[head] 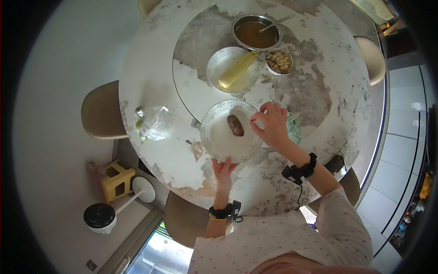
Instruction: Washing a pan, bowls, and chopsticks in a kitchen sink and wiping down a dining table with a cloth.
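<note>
My left hand point(223, 170) grips the near rim of a white patterned plate point(215, 144), its fingers partly under the edge. On that plate lies one brown, elongated piece of food point(235, 125). At the plate's right rim, my right hand point(272, 125) has thumb and forefinger bent towards each other; a small white bit shows by the fingers, and I cannot tell whether they hold it. Just right of this hand sits a crumpled pale green cloth point(294, 128). Farther back, an ear of corn point(238, 69) rests on a second patterned plate point(214, 65).
A metal bowl point(236, 37) of brown liquid with a spoon point(277, 23) and a small bowl of grainy food point(280, 61) stand at the back of the round table point(154, 68). A clear plastic bag point(156, 123) lies left. Chairs point(102, 111) surround the table.
</note>
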Available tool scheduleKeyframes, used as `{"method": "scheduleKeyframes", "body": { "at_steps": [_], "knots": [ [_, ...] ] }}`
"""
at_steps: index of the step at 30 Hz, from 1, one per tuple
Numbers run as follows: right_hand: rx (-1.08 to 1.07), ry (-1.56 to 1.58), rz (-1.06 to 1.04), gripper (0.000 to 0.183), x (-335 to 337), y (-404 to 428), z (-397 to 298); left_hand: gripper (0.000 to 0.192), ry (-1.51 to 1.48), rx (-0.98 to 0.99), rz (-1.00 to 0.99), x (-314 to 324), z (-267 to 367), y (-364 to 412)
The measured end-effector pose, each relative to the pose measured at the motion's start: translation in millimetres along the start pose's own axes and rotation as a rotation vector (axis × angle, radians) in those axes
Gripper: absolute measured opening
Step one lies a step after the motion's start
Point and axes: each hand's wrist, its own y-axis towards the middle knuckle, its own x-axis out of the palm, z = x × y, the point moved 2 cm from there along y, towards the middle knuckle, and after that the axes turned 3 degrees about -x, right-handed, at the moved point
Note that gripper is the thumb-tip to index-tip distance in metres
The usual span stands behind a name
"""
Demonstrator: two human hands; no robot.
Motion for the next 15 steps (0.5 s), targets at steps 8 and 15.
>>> {"method": "scheduleKeyframes", "body": {
  "at_steps": [8, 15],
  "knots": [
    [0.050, -0.058, -0.149, 0.025, 60, 23, -16, 0.055, -0.003, 0.084, 0.064, 5, -3, 25],
    [0.103, -0.034, -0.193, 0.028, 96, 33, -21, 0.054, 0.059, 0.154, 0.135, -6, -4, 42]
  ]
}}
